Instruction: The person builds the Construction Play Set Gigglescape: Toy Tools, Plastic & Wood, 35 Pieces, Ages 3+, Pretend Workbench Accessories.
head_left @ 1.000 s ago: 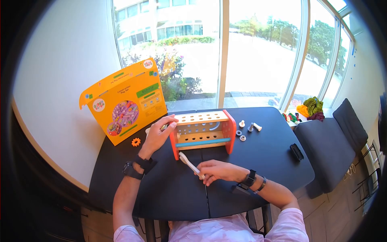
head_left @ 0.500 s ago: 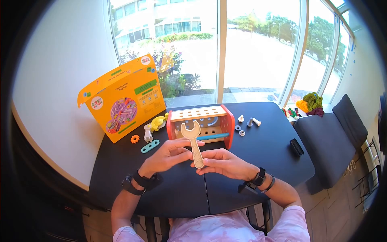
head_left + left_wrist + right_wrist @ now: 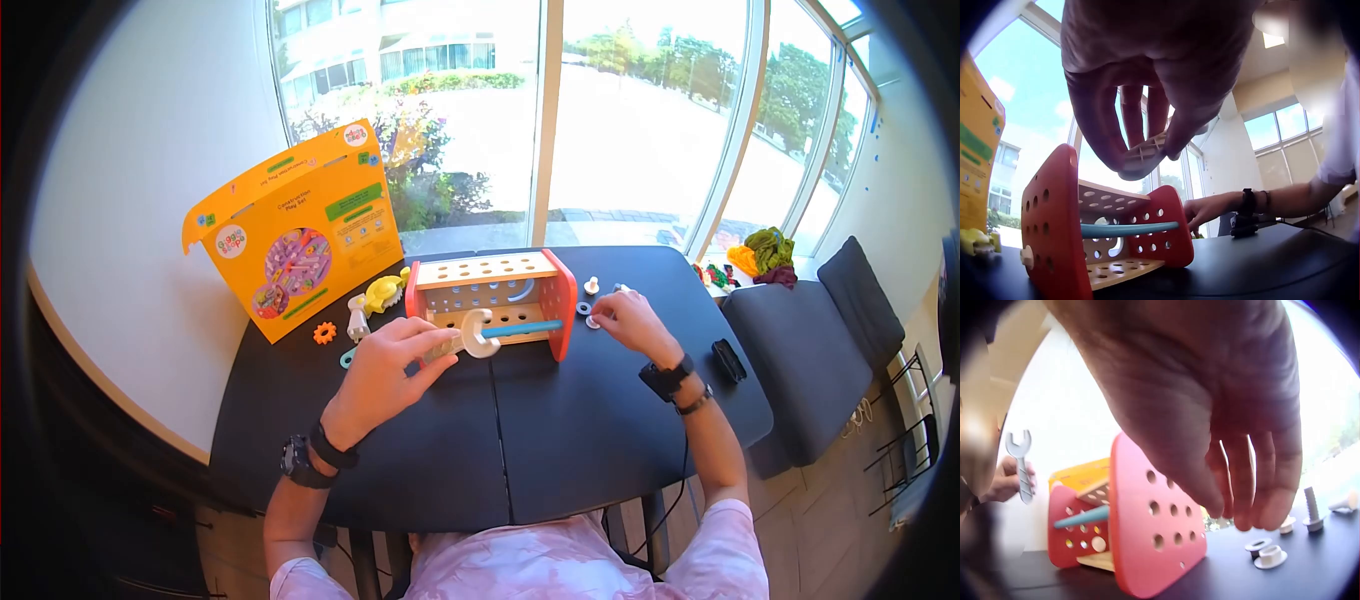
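Observation:
My left hand point(image 3: 385, 372) grips a cream toy wrench point(image 3: 482, 336) by its handle, and the open-ended head points right in front of the toy toolbox point(image 3: 488, 267). That toolbox has red perforated ends, wooden shelves and a blue bar point(image 3: 1129, 230). Beyond its right end, my right hand point(image 3: 636, 326) reaches down with loosely bent fingers above the small parts. In the right wrist view, a white flanged nut point(image 3: 1270, 557) and a grey washer point(image 3: 1257, 545) lie on the table just below the fingertips, with nothing visible between them.
A grey bolt point(image 3: 1312, 511) and a white bolt point(image 3: 1344, 503) are close by. Left of the toolbox are a yellow toy saw point(image 3: 386, 292), a white piece point(image 3: 357, 318), an orange gear point(image 3: 325, 333) and an orange box point(image 3: 295, 225). A black case point(image 3: 729, 361) lies at the table's right.
The wrench, upright between both hands half a second ago, is now in the left hand alone and tilted rightward. My right hand has let go of it and moved right to the small parts.

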Demonstrator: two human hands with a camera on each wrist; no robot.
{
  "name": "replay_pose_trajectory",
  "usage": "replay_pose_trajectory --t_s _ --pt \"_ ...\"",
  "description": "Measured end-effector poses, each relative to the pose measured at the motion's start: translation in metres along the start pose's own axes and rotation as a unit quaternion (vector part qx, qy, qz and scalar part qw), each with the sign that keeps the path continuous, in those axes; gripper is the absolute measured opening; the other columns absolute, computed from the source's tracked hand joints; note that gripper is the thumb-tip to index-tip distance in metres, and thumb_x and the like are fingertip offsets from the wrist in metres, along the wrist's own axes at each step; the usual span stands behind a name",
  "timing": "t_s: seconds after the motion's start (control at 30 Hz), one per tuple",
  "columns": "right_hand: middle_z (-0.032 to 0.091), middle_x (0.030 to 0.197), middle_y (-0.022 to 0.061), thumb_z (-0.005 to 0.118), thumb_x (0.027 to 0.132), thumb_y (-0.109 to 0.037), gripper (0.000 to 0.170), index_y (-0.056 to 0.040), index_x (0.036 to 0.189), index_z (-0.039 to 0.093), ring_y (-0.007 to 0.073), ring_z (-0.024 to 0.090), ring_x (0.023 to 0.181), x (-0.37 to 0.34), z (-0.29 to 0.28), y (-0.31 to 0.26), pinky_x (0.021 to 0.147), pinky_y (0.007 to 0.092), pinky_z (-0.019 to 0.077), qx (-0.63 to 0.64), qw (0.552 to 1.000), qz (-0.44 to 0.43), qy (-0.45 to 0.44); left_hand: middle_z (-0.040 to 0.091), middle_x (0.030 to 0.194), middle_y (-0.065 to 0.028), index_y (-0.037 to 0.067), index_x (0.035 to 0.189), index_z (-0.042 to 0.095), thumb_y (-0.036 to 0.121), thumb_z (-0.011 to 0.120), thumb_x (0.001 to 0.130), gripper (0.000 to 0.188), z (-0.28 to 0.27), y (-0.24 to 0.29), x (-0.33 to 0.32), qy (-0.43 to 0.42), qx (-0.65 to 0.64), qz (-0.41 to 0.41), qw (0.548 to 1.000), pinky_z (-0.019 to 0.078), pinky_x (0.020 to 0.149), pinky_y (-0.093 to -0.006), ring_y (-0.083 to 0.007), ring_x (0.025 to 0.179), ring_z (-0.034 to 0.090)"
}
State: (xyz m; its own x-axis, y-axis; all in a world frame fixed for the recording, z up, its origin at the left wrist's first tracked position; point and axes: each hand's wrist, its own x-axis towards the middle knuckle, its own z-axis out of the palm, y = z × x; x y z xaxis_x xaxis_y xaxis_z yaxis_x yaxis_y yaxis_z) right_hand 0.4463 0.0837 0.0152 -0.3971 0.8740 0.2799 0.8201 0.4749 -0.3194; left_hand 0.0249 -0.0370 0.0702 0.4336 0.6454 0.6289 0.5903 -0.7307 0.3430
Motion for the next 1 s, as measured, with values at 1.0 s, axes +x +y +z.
replay_pose_trajectory --t_s 1.0 --pt "0.082 0.12 0.0128 0.088 0.09 -0.004 0.018 -0.0004 0.108 0.084 0.0258 0.082 0.099 -0.017 -0.063 -0.148 0.096 0.0361 0.0637 0.178 0.931 -0.203 0.245 0.077 0.104 -0.0031 0.0 0.135 0.078 0.018 0.072 0.112 0.03 0.025 0.006 -0.001 -0.152 -0.338 -0.199 0.907 0.0572 0.081 -0.0273 -0.0077 0.087 0.068"
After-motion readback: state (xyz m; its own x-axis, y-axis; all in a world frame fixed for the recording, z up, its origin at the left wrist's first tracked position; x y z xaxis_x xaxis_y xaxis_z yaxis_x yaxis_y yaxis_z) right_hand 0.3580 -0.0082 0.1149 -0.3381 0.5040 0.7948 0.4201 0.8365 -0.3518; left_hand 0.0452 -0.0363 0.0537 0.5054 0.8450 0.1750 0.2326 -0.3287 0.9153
